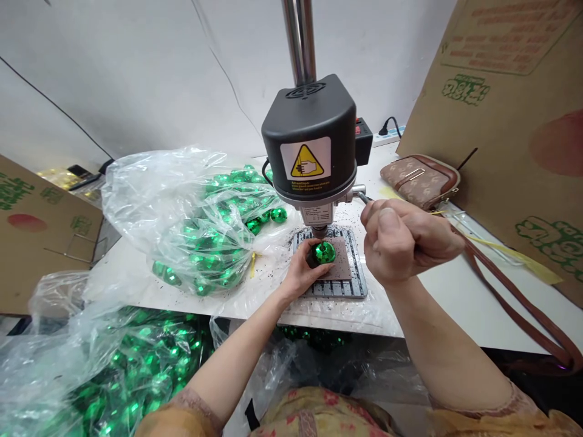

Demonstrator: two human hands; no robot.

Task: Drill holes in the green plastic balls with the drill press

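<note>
My left hand [304, 267] holds a shiny green faceted ball [325, 251] on a flat board [342, 260] that lies on the slotted metal base [359, 285] of a bench drill press [310, 139]. A dark hole shows in the top of the ball, just below the drill's chuck [320, 231]. Whether the drill bit touches the ball I cannot tell. To the right of the drill head, my right hand [401, 240] is wrapped round the feed lever [363, 196], with most of the lever hidden in the fist.
A clear plastic bag [182, 200] of green balls lies left of the drill, with loose green balls [279, 215] beside it. Another bag [132, 370] of them sits below the table edge. A patterned purse [416, 179] and cardboard boxes [514, 133] stand right. Dark shavings surround the base.
</note>
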